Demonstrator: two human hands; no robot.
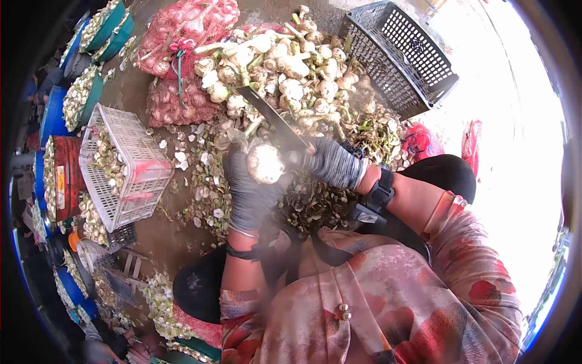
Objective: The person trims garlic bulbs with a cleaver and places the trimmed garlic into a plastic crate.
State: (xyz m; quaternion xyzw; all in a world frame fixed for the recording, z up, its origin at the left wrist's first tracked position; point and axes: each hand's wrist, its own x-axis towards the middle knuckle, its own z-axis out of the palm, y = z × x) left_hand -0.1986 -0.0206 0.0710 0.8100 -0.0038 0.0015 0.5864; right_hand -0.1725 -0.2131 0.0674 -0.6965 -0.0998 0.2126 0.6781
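A whitish garlic bulb point(265, 164) sits in my left hand point(242, 191), which wears a grey knit glove and is closed around it. Gripped in my right hand point(333, 162), also gloved, is a knife point(273, 116) whose long flat blade points up and to the left, just above the bulb. The knife's handle is hidden by the fingers. Just beyond both hands lies a large heap of garlic bulbs point(291, 67), many with stems. Peelings and cut stalks point(206, 200) cover the ground below and around the hands.
Red mesh sacks of garlic point(188, 27) lie at the back left. A black plastic crate point(412, 54) stands back right. On the left are a white crate point(133, 176), a red tub point(70, 176) and several blue and green tubs of garlic. My bent knees flank the peelings.
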